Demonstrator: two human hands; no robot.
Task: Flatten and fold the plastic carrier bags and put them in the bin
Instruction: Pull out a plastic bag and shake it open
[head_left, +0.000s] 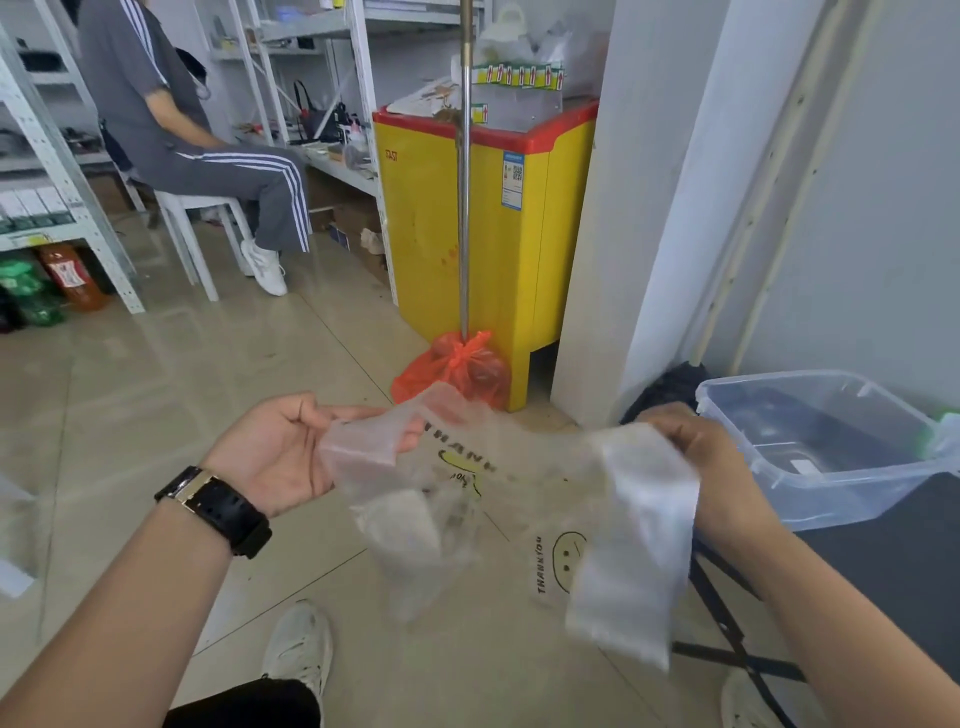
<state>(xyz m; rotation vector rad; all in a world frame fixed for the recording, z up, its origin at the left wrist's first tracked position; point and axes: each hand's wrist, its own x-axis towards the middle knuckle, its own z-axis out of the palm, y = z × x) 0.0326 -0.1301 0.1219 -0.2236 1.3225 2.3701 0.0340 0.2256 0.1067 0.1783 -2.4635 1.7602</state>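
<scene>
The clear carrier bag (457, 493) hangs crumpled between the hands: the left hand (280, 452) pinches one handle, the right hand (696, 457) grips the other. Flattening looks barely begun; folding and the plastic bin (841, 493) beside the right hand remain.

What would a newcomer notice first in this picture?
The left hand and right hand hold a clear plastic bag by its handles, low in the centre. Behind stands a bright yellow freezer with a red top; a clear bin sits at the right.

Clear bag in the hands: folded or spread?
Spread, not folded. The bag hangs loose and crumpled in the air between the left hand and right hand, each gripping a handle.
</scene>
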